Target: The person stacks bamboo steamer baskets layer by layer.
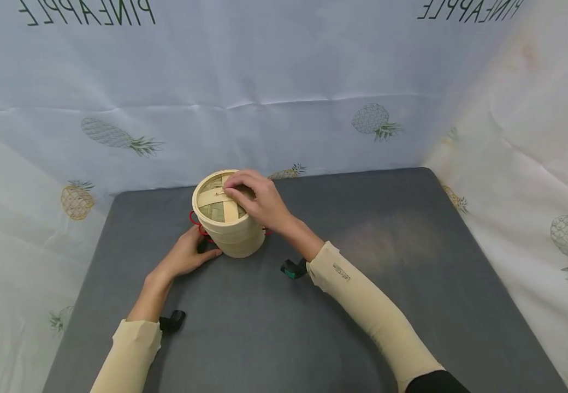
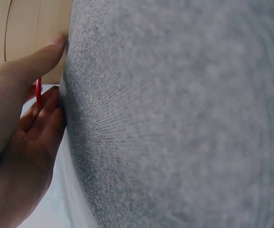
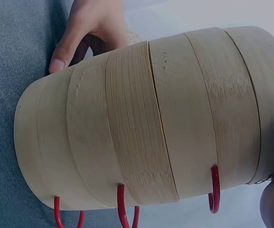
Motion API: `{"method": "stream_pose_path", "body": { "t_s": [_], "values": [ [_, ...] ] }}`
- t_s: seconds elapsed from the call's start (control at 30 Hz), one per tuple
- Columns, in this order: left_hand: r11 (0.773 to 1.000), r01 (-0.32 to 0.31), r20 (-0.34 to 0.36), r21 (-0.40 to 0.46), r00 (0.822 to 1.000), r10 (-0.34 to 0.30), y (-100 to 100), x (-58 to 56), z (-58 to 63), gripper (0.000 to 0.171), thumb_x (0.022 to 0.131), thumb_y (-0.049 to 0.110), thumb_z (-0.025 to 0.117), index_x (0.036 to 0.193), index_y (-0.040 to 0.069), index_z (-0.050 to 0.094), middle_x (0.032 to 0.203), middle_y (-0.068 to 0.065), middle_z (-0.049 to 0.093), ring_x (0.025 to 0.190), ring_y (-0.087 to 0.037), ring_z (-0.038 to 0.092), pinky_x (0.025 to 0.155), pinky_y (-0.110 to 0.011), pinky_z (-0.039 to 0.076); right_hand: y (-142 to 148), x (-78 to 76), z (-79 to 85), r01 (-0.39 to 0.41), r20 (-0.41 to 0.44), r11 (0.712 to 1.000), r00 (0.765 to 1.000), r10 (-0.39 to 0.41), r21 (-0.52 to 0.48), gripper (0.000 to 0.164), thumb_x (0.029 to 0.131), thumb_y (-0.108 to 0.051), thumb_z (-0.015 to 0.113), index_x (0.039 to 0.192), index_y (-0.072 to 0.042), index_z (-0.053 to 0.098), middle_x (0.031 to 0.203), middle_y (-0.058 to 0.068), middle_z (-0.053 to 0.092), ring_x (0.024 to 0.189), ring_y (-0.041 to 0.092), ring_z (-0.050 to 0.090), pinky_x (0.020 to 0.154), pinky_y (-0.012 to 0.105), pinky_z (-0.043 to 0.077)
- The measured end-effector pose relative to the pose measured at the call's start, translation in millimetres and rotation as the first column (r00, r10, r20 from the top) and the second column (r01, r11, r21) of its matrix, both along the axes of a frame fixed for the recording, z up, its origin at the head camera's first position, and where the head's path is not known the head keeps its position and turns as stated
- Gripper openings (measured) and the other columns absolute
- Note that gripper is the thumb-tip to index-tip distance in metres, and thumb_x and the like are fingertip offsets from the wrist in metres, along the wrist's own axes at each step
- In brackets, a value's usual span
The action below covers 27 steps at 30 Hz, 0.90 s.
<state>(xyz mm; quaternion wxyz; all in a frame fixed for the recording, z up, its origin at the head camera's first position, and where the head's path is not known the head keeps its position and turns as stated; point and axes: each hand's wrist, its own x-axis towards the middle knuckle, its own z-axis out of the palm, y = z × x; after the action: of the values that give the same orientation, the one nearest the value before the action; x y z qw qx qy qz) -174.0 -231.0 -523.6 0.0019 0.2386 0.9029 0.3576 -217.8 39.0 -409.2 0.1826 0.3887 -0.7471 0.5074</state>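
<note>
A stack of small bamboo steamer baskets (image 1: pixel 237 243) stands upright, topped by a woven lid (image 1: pixel 210 212) with crossed strips. Red loop handles (image 3: pixel 121 209) stick out from the sides of several tiers. At the lid's centre, my right hand (image 1: pixel 259 199) pinches the small loop between thumb and fingertips; only a bit of this hand shows at the right wrist view's edge. Low on the left side, my left hand (image 1: pixel 185 252) lies against the bottom tier, its thumb (image 2: pixel 42 59) touching the wall. Its other fingers reach behind, near a red handle, loosely extended.
The stack rests on a dark grey table (image 1: pixel 362 305) near its back edge. Behind it hangs a white curtain (image 1: pixel 264 71) printed with pineapples, with more fabric at both sides. Black wrist-camera mounts (image 1: pixel 172 322) project from both wrists close to the tabletop.
</note>
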Motion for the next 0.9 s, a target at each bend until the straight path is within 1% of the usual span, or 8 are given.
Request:
{"method": "stream_pose_path", "body": {
  "t_s": [0.07, 0.2, 0.37, 0.6, 0.7, 0.8, 0.9],
  "values": [
    [1.000, -0.011, 0.025, -0.018, 1.000, 0.012, 1, 2.1, 5.3, 0.068, 0.091, 0.014, 0.089, 0.149, 0.001, 0.056, 0.143, -0.026, 0.062, 0.133, -0.047, 0.062, 0.110, -0.065, 0.052, -2, -0.9, -0.6, -0.008, 0.001, 1.000, 1.000, 0.008, -0.022, 0.012, 0.104, -0.009, 0.073, 0.113, -0.003, 0.079, 0.119, 0.013, 0.076, 0.117, 0.025, 0.071, 0.108, 0.026, 0.056],
    [0.998, -0.035, 0.057, -0.045, 0.998, 0.037, 3, 3.0, 10.8, 0.066, 0.093, 0.012, 0.088, 0.149, 0.000, 0.055, 0.145, -0.025, 0.061, 0.136, -0.046, 0.061, 0.113, -0.064, 0.051, -5, -2.7, -1.2, -0.010, 0.003, 0.998, 1.000, 0.010, -0.059, 0.010, 0.104, -0.007, 0.073, 0.111, -0.002, 0.078, 0.118, 0.014, 0.077, 0.115, 0.025, 0.072, 0.103, 0.024, 0.058],
    [0.998, -0.036, 0.077, -0.050, 0.996, 0.039, 5, 2.0, 9.8, 0.063, 0.093, 0.011, 0.087, 0.147, 0.000, 0.056, 0.145, -0.025, 0.062, 0.137, -0.045, 0.061, 0.115, -0.063, 0.050, -3, -1.7, -3.3, 0.008, 0.004, 0.996, 1.000, -0.007, -0.085, 0.010, 0.104, -0.006, 0.073, 0.110, -0.001, 0.078, 0.117, 0.015, 0.077, 0.113, 0.026, 0.073, 0.101, 0.025, 0.059],
    [0.999, -0.031, 0.100, -0.022, 0.994, 0.033, 6, 1.9, 9.8, 0.064, 0.094, 0.012, 0.087, 0.148, -0.001, 0.056, 0.146, -0.026, 0.061, 0.139, -0.046, 0.060, 0.116, -0.064, 0.050, 2, 3.3, -2.6, 0.057, 0.035, 0.994, 0.998, -0.054, -0.098, 0.012, 0.105, -0.008, 0.071, 0.113, -0.002, 0.078, 0.120, 0.015, 0.076, 0.108, 0.025, 0.072, 0.091, 0.028, 0.059],
    [0.999, -0.032, 0.100, -0.020, 0.994, 0.034, 6, 2.4, 10.3, 0.064, 0.094, 0.012, 0.086, 0.149, -0.001, 0.055, 0.147, -0.026, 0.060, 0.141, -0.047, 0.060, 0.117, -0.064, 0.050, 6, 5.6, -1.3, 0.069, 0.044, 0.992, 0.997, -0.065, -0.105, 0.012, 0.106, -0.008, 0.071, 0.113, -0.002, 0.078, 0.122, 0.016, 0.076, 0.111, 0.026, 0.071, 0.090, 0.030, 0.057],
    [0.999, -0.035, 0.089, -0.021, 0.995, 0.037, 6, 3.0, 10.7, 0.065, 0.094, 0.013, 0.087, 0.149, -0.001, 0.055, 0.148, -0.026, 0.060, 0.141, -0.047, 0.059, 0.117, -0.064, 0.049, 10, 6.5, -2.1, 0.069, 0.037, 0.990, 0.997, -0.065, -0.120, 0.011, 0.106, -0.008, 0.070, 0.113, -0.002, 0.077, 0.121, 0.016, 0.075, 0.105, 0.025, 0.070, 0.085, 0.031, 0.054],
    [0.999, -0.037, 0.089, -0.018, 0.995, 0.038, 5, 3.3, 9.8, 0.067, 0.094, 0.013, 0.087, 0.150, -0.002, 0.054, 0.149, -0.026, 0.060, 0.141, -0.047, 0.060, 0.117, -0.064, 0.049, 14, 7.5, -3.0, 0.062, 0.014, 0.988, 0.998, -0.061, -0.142, 0.010, 0.105, -0.005, 0.070, 0.112, 0.000, 0.077, 0.119, 0.017, 0.075, 0.104, 0.025, 0.070, 0.086, 0.035, 0.056]
  ]
}}
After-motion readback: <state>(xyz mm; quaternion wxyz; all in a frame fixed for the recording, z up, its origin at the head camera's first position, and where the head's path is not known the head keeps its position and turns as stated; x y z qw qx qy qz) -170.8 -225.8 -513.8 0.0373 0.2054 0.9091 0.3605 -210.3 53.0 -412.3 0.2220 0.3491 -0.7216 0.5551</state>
